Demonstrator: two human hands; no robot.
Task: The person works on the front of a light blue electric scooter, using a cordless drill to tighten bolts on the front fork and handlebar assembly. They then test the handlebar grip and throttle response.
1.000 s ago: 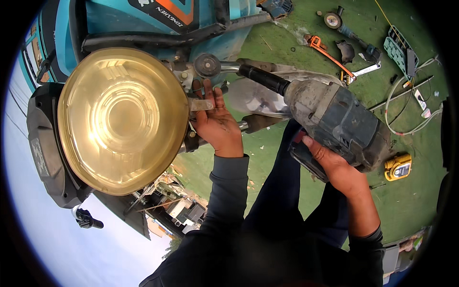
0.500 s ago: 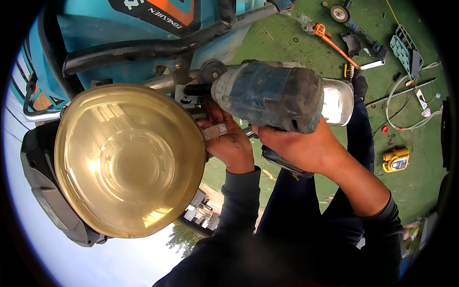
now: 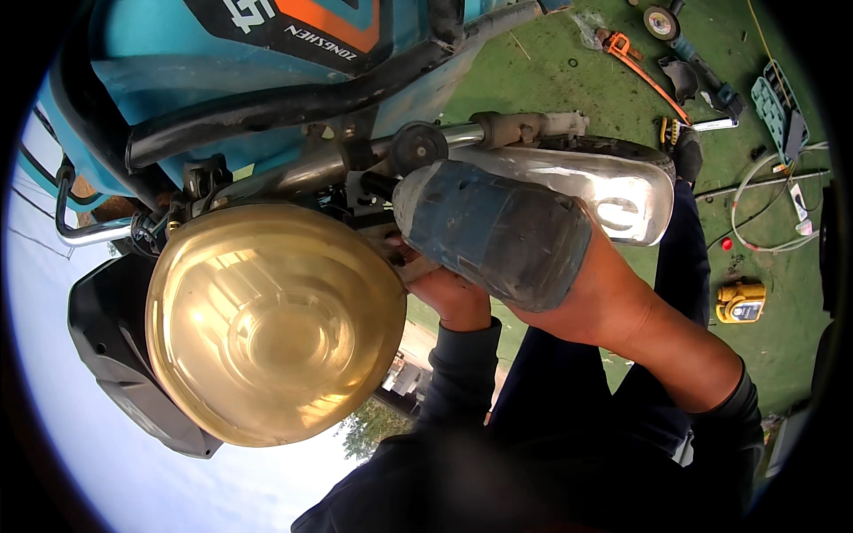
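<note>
My right hand (image 3: 595, 302) is closed round a worn blue-grey impact driver (image 3: 498, 226). The driver's dark tip points left and meets a small metal bracket (image 3: 364, 194) beside the fork of a vehicle. Below that tip, my left hand (image 3: 453, 293) reaches up behind a large gold-tinted headlight (image 3: 284, 329). Its fingers are mostly hidden by the lamp and the driver, so what they hold cannot be made out. Just above the driver's nose sits a round black disc (image 3: 418, 148).
Teal bodywork (image 3: 160, 53) with a black tube bar (image 3: 267, 111) spans the top. A shiny fender (image 3: 569, 182) lies behind the driver. On the green floor are an angle grinder (image 3: 693, 58), an orange tool (image 3: 635, 62), a cable loop (image 3: 742, 213) and a yellow device (image 3: 740, 302).
The driver has tilted, its rear end swinging down. The headlight and vehicle sit farther right and lower in view. My left palm, visible before, is now mostly covered.
</note>
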